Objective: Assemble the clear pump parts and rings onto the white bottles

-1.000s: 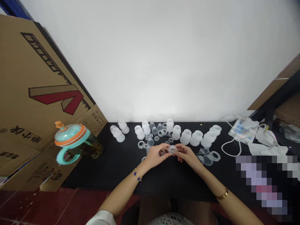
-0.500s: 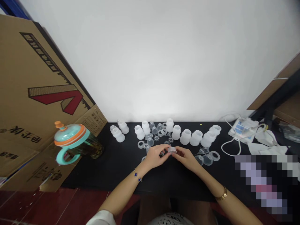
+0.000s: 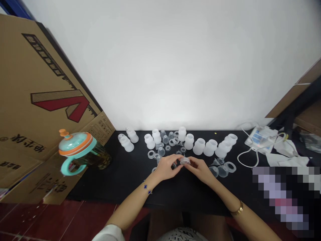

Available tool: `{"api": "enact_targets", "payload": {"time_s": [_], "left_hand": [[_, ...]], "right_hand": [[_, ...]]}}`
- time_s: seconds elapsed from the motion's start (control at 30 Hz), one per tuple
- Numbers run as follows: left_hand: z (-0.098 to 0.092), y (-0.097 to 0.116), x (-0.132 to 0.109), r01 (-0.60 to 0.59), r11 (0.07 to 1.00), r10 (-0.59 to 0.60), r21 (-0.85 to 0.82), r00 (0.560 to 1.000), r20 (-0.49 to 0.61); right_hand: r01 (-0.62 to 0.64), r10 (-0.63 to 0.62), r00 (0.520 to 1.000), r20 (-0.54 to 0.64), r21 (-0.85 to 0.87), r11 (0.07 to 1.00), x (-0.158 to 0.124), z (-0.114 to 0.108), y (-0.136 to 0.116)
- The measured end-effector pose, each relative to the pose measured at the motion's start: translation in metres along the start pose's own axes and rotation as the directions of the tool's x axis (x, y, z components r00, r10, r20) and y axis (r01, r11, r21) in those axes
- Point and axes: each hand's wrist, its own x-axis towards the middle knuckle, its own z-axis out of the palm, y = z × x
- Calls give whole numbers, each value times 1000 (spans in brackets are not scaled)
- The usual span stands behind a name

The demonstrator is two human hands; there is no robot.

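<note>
Above the black table, a small translucent white bottle collar ring (image 3: 185,161) sits between my two hands. Thumb and fingers of my left hand (image 3: 167,166) pinch its left side. My right hand (image 3: 199,168) grips the same piece from the right. A thin tip seems to stick up from its top, but the fine shape is too small to make out. Just beyond my hands lie loose clear nipples (image 3: 161,152), flat rings (image 3: 151,154) and domed caps (image 3: 223,171). Several open white bottles (image 3: 199,146) stand in a row behind them.
Two white bottles with clear tops (image 3: 126,143) lean or stand at the left. A turquoise-lidded jug (image 3: 85,152) is beside a large cardboard box (image 3: 42,100). At the right are a white power strip (image 3: 259,139) with a cable and crumpled paper (image 3: 287,159).
The collar ring has turned a little between my fingers and now shows a raised top. Both hands stay in nearly the same place.
</note>
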Motion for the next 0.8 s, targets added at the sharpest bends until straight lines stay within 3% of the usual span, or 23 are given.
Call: {"api": "enact_targets", "payload": {"time_s": [0.8], "left_hand": [[4,-3,-1,7,999,-7,-34,1000,4]], "right_hand": [[-5,5,1000,-5,-24,1000,-1,0,0]]}}
